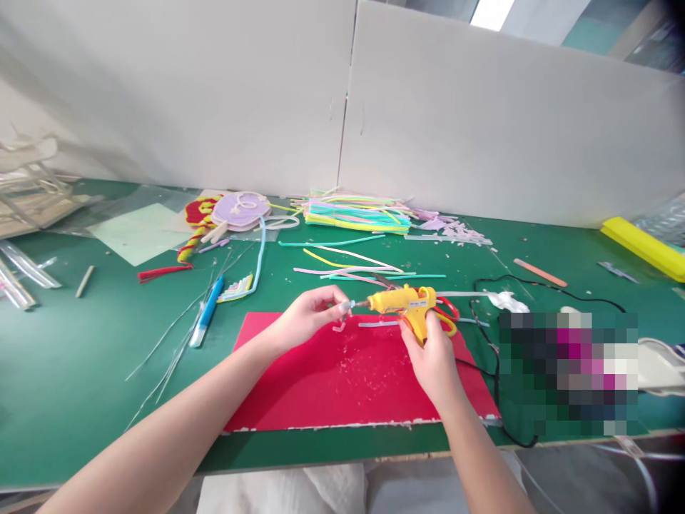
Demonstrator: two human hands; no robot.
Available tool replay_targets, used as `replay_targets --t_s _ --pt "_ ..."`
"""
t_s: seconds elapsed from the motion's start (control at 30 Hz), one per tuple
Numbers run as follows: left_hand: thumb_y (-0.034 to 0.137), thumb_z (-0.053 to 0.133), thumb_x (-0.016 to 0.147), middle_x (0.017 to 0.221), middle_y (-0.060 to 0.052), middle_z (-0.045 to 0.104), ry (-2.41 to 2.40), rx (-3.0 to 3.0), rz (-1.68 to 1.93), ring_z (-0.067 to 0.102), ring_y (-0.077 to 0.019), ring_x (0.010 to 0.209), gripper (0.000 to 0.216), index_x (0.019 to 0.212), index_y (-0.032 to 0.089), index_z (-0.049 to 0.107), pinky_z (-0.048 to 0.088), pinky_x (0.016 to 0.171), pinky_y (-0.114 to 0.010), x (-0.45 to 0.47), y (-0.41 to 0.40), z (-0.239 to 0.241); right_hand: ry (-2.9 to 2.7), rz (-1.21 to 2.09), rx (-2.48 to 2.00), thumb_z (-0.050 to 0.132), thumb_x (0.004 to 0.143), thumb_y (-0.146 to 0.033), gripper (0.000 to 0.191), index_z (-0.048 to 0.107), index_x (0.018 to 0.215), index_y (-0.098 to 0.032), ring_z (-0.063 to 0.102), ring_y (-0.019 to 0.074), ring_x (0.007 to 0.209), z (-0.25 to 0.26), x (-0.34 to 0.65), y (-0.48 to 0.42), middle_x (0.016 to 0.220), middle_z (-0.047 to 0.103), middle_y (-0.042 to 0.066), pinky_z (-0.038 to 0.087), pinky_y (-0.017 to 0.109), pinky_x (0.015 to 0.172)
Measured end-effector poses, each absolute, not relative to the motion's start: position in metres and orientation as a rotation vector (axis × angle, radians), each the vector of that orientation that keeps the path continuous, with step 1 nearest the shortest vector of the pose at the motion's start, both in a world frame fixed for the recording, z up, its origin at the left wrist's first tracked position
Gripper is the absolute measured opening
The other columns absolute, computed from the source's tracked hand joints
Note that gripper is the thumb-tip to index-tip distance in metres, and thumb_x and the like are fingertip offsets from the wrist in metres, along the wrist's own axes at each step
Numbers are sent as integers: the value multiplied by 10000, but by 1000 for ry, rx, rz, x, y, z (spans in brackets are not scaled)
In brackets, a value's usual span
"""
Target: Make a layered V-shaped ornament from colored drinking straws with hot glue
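Observation:
My right hand (pixel 432 353) is wrapped round the handle of a yellow hot glue gun (pixel 404 301), whose nozzle points left. A whitish glue stick (pixel 463 293) sticks out of its back end. Just off the nozzle tip, my left hand (pixel 315 314) pinches a small pale-blue piece (pixel 347 307), too small to name; whether the nozzle touches it I cannot tell. Both hands are above a red board (pixel 300 385) strewn with tiny scraps. Scissors with red and yellow handles (pixel 448 318) lie partly hidden behind the glue gun.
A bundle of coloured pipe cleaners (pixel 356 216) lies at the back, with loose strands in front. To the left are a blue pen-like tool (pixel 207 310), thin wires (pixel 179 357) and a purple round craft piece (pixel 240 210). A black cord (pixel 496 385) runs at the right.

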State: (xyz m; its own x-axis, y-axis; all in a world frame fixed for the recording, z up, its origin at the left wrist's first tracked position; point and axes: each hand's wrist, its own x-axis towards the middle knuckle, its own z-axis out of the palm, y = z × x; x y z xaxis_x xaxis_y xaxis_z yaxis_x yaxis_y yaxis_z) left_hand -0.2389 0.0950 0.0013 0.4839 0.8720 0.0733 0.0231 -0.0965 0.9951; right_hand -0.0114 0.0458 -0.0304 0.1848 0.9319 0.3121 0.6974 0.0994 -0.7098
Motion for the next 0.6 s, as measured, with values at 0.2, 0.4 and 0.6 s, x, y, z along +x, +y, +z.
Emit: replay_targets --t_s 0.2,0.4,0.6 --pt "358 564 843 685 4 557 810 1508 861 520 -113 653 221 773 150 543 423 679 -269 -240 95 0 -1555 394 -1660 503 826 -410 241 485 933 -196 665 281 833 -31 -11 46 906 676 146 523 347 651" --pt "346 560 852 694 2 554 804 1512 848 512 -112 656 211 778 148 551 419 683 -268 -240 95 0 -1546 402 -1667 503 823 -412 253 489 951 -194 661 280 855 -31 -10 46 939 674 152 522 352 673" --pt "328 553 857 709 -2 554 785 1532 823 506 -109 665 206 770 141 552 416 690 -268 -241 95 1 -1555 413 -1663 501 827 -407 241 487 944 -198 663 268 838 -31 -10 47 915 677 137 519 339 669"
